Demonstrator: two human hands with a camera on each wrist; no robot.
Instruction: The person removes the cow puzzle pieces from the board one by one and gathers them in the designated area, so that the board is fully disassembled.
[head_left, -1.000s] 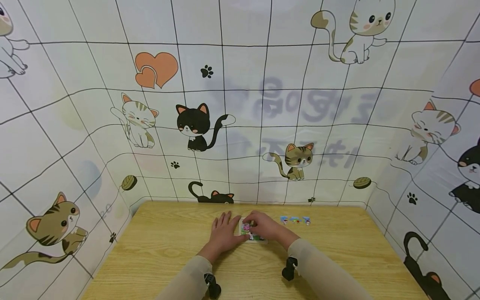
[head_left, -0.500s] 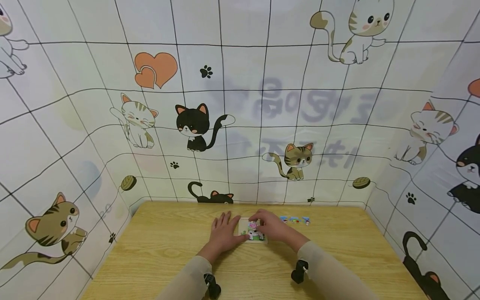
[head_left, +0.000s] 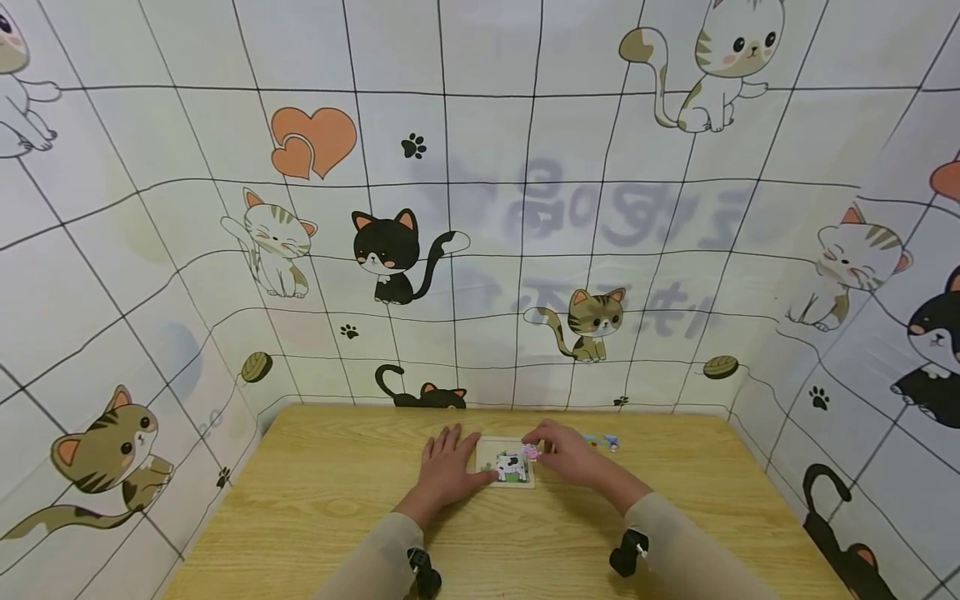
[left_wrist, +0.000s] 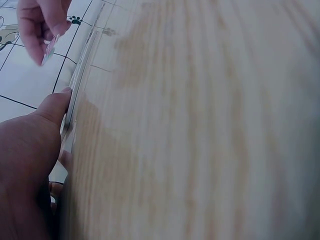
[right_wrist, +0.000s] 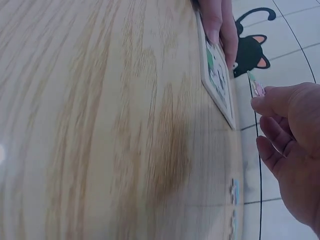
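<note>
A small, flat wooden puzzle board point(head_left: 491, 445) lies on the table, with a black-and-white cow picture point(head_left: 513, 467) in its lower part. My left hand point(head_left: 447, 468) rests at the board's left side, fingers spread on the table and thumb reaching over its lower left edge. Between thumb and fingertips, my right hand point(head_left: 570, 457) pinches a pink puzzle piece point(head_left: 530, 452) near the board's upper right corner. The right wrist view shows this piece point(right_wrist: 257, 88) raised off the table, with a green tip. The board's upper part is bare wood.
Small colourful puzzle pieces point(head_left: 611, 442) lie on the table right of the board, partly hidden behind my right hand. The wooden table point(head_left: 337, 483) meets a cloth wall point(head_left: 487, 333) printed with cats at its back edge.
My right hand has lifted the pink piece off the board's picture and moved it rightward to the board's right edge, uncovering the cow. My left hand has stayed in place.
</note>
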